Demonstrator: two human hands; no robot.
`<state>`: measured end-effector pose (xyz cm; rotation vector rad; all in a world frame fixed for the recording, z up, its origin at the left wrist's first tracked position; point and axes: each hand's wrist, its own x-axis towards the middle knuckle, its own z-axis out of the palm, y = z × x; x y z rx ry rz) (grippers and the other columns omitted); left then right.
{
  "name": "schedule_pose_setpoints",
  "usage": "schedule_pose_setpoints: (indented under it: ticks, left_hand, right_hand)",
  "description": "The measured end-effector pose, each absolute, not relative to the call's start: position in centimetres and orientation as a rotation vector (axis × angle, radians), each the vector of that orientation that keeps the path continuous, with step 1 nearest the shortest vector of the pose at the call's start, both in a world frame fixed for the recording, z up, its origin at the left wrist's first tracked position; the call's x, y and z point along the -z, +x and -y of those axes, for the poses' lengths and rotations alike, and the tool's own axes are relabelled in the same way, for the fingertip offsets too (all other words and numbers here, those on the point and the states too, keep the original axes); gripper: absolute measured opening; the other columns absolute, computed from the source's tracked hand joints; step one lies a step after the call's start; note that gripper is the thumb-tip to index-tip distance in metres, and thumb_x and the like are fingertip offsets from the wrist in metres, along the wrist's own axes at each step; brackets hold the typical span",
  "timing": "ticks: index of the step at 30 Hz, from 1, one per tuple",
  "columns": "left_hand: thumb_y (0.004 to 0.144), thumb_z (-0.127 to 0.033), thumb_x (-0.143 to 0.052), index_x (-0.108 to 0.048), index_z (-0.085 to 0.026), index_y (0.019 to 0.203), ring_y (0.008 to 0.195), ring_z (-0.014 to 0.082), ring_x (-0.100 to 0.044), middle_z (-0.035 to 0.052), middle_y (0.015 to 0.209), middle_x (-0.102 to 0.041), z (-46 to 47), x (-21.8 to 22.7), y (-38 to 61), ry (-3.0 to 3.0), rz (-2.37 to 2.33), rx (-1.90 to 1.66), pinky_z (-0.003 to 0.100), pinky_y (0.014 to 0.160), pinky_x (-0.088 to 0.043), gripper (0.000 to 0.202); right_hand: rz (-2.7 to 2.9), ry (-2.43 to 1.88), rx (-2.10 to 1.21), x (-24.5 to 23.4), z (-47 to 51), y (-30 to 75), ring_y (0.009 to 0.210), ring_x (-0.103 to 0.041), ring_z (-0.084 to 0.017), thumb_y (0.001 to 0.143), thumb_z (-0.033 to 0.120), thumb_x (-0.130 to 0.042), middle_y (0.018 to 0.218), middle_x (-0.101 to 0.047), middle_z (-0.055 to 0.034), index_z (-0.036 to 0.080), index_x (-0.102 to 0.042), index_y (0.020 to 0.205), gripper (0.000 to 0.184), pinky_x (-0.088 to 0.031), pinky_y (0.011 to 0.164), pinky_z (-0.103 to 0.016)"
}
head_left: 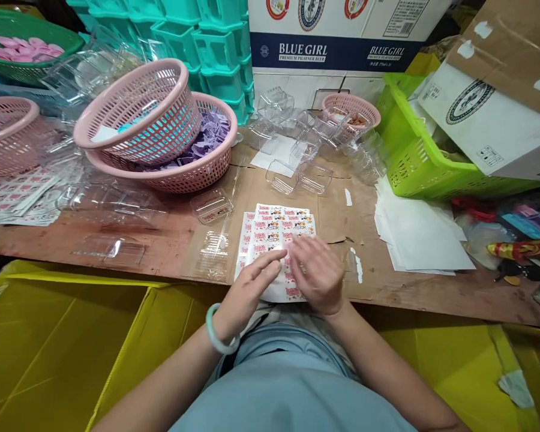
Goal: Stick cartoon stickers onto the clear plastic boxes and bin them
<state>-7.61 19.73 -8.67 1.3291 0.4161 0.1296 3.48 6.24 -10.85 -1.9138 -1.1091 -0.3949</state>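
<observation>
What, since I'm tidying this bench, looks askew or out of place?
The upper pink basket sits tilted inside the lower pink basket of purple pieces, not nested flat. Clear plastic boxes lie scattered loosely across the table.

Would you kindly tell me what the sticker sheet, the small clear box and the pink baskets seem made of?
Sticker sheet: probably printed paper; it lies thin and flat, with white margins. Small clear box: transparent hard plastic, with bright glints on its edges. Pink baskets: matte moulded plastic, judging by their uniform slotted walls.
</observation>
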Motion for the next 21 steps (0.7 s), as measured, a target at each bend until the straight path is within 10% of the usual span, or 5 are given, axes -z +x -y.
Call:
schedule_pose_setpoints:
  ticks: [7,13,21]
  left_hand:
    - [0.073,-0.034,-0.077,-0.074,-0.019,0.083,0.087,0.015,-0.057,0.0032,0.091,-0.066,-19.6,11.5,-5.2,0.85,-0.614,-0.159,0.027,0.08,-0.048,0.019]
    - [0.079,-0.038,-0.07,-0.074,-0.018,0.084,0.084,0.0159,-0.059,0.004,0.09,-0.069,-20.0,11.6,-3.8,1.16,-0.476,-0.135,0.029,0.083,-0.046,0.021]
    - [0.086,-0.034,-0.059,-0.069,-0.019,0.103,0.111,0.0249,-0.057,0.0114,0.114,-0.065,-22.6,11.9,3.5,1.878,-0.345,-0.556,0.041,0.096,-0.044,0.025]
  right_hand:
    - [0.776,-1.819,0.006,12.5,-5.9,3.1,0.128,-0.051,-0.027,0.08,0.031,-0.072,0.141,-0.052,-0.0112,0.027,-0.046,0.139,0.065,-0.042,0.107,-0.047]
    - [0.107,-1.305,-0.788,12.2,-6.5,5.6,0.061,-0.058,-0.011,0.072,0.047,-0.076,0.072,-0.064,-0.0001,0.019,-0.069,0.089,0.034,-0.049,0.059,-0.024]
    - [-0.138,-1.236,-0.344,11.8,-5.9,10.9,0.053,-0.051,-0.007,0.055,0.043,-0.087,0.062,-0.061,0.0036,0.018,-0.069,0.073,0.036,-0.04,0.05,-0.019]
